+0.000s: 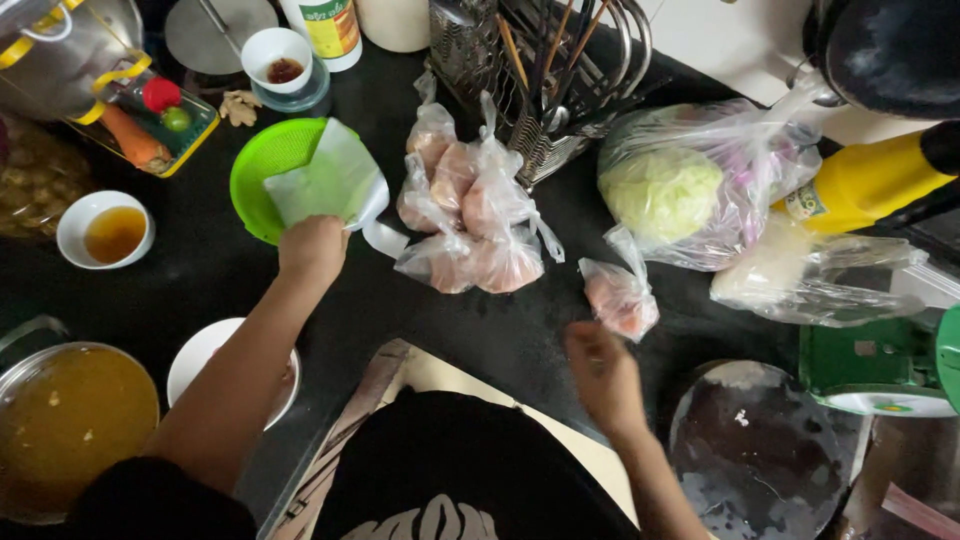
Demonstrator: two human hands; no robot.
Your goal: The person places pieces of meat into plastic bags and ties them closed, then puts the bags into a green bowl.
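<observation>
Left hand (312, 248) reaches across the black counter (200, 270), fingers closed on the lower edge of a flat clear plastic bag (330, 182); the bag lies over the rim of a green colander (268, 172), tilted, a loose white strip trailing from it toward the right; right hand (603, 375) hovers low near the counter edge, fingers loosely curled, holding nothing that shows, its fingertips just below a small tied bag of pinkish meat (620, 298); touching or not, cannot tell; a cluster of tied meat bags (470, 205) sits between the two hands, just right of the colander; behind it a metal utensil rack (545, 70) with chopsticks; right of that a bagged cabbage (665, 190), a yellow bottle (865, 180) on its side, another clear bag (810, 280) near it; left side: small white bowl of brown sauce (105, 230), metal pot of yellow broth (65, 420), white bowl (205, 360) partly under the left forearm; glass container with carrot (140, 125) at top left; round dark chopping board (760, 450) at lower right.
</observation>
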